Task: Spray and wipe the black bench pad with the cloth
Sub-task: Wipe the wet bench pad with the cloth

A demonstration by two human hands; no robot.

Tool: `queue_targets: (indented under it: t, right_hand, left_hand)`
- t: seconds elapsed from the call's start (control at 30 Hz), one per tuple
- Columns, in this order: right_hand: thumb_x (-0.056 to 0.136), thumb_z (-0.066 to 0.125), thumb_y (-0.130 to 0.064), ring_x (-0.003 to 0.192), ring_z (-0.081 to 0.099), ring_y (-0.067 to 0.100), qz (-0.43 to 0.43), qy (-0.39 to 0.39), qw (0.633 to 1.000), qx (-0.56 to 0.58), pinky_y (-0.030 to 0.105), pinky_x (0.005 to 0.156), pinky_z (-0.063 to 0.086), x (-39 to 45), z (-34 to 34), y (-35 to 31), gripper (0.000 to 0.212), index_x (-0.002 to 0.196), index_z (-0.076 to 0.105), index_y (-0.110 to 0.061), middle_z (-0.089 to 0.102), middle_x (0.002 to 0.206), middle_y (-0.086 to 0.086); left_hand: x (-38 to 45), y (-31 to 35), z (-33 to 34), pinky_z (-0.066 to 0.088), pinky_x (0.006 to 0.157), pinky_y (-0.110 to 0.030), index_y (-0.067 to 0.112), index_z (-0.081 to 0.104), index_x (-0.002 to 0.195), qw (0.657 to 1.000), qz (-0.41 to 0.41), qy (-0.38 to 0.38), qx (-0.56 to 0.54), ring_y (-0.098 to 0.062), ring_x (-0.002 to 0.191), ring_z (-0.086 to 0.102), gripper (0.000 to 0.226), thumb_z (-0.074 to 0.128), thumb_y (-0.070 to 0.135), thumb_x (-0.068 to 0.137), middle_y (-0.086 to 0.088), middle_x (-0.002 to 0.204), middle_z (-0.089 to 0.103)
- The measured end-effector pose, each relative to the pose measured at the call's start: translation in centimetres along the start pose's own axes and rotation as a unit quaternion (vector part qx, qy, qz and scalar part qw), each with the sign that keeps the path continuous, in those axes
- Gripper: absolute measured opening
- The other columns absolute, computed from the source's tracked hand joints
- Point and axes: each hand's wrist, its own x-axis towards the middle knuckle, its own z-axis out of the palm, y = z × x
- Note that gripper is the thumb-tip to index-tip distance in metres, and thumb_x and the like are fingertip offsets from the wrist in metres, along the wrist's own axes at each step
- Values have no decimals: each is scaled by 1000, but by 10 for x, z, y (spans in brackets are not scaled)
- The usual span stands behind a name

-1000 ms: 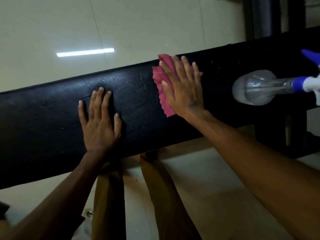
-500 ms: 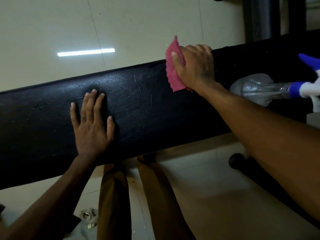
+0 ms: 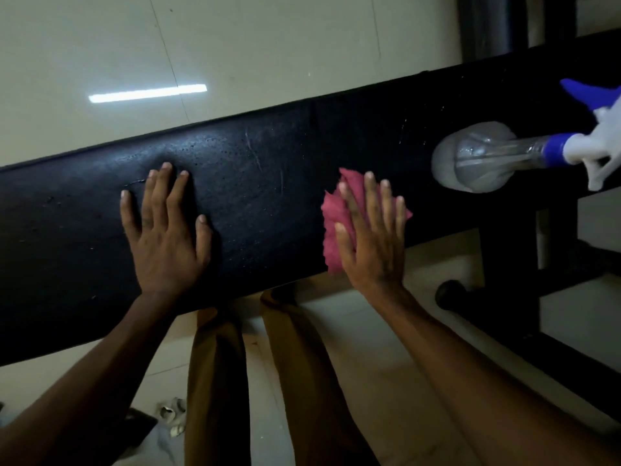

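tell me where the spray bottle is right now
In the head view the spray bottle lies on its side at the right end of the black bench pad, just beyond the right hand pressing the cloth.

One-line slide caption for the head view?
Right hand presses pink cloth on black bench pad; left hand flat.

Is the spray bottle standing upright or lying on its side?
Lying on its side. The spray bottle rests lengthwise on the bench pad, its blue-and-white spray head pointing right.
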Motion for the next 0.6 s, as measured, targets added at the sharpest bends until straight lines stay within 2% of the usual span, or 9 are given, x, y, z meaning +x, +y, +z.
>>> queue_targets:
  t: [0.07, 0.17, 0.27, 0.33, 0.4, 0.47, 0.53, 0.6]
  right_hand:
    - [107, 20, -48, 156, 8, 33, 56, 14, 998, -5, 52, 126, 6, -15, 3, 8, 58, 160, 16, -26, 13, 168, 14]
    - [107, 23, -46, 156, 8, 32, 185, 55, 981, 27, 53, 126, 8, -18, 10, -10, 58, 161, 17, -25, 13, 168, 13]
    - [107, 34, -39, 156, 6, 29, 363, 121, 914, 136, 53, 125, 9, -8, 18, -54, 56, 160, 22, -26, 11, 169, 8]
    - [105, 34, -40, 157, 2, 29, 419, 142, 878, 185, 55, 125, 8, -5, 23, -89, 57, 160, 24, -25, 7, 170, 8]
    - [104, 32, -42, 157, 2, 30, 379, 131, 898, 183, 54, 125, 4, -11, 27, -120, 57, 159, 25, -26, 8, 169, 9]
    - [104, 32, -44, 156, 4, 31, 269, 92, 947, 151, 54, 125, 2, -26, 29, -137, 57, 158, 25, -27, 11, 169, 12]
    - [105, 31, -46, 156, 4, 32, 129, 41, 985, 106, 52, 126, 1, -36, 28, -120, 57, 159, 20, -29, 9, 168, 11]
    - [106, 28, -46, 156, 6, 31, 22, 13, 998, 51, 49, 126, 0, -36, 23, -75, 57, 160, 18, -28, 10, 168, 12]
  left_hand:
    - [0, 1, 0, -5, 126, -48, 12, 25, 158, 1000, 1, 1, 2, -20, 157, 8, 64, 38, 37, 100, -10, 168, 18]
    - [0, 2, 0, -3, 126, -51, 13, 24, 158, 1000, 0, 0, 3, -21, 157, 8, 64, 40, 35, 100, -10, 168, 17]
    - [-1, 1, 1, -1, 126, -53, 13, 25, 158, 1000, 2, 6, 2, -21, 157, 9, 64, 41, 34, 101, -10, 168, 18]
    - [0, 0, 0, -1, 126, -53, 13, 25, 158, 1000, 3, 3, -4, -21, 157, 9, 63, 41, 34, 101, -10, 168, 18]
    - [1, -1, -1, -3, 125, -51, 13, 24, 159, 1000, 11, -2, -11, -22, 157, 8, 63, 40, 35, 102, -11, 168, 17]
    - [0, -3, -1, -5, 125, -50, 13, 24, 159, 1000, 18, -3, -9, -22, 157, 8, 63, 40, 35, 102, -11, 169, 17]
    - [0, -4, -1, -4, 125, -50, 13, 23, 159, 1000, 19, 0, -8, -22, 157, 8, 62, 42, 34, 103, -11, 169, 17]
    - [-1, -2, -2, -3, 125, -52, 13, 23, 159, 1000, 15, -1, -7, -22, 157, 8, 62, 44, 32, 104, -11, 169, 16]
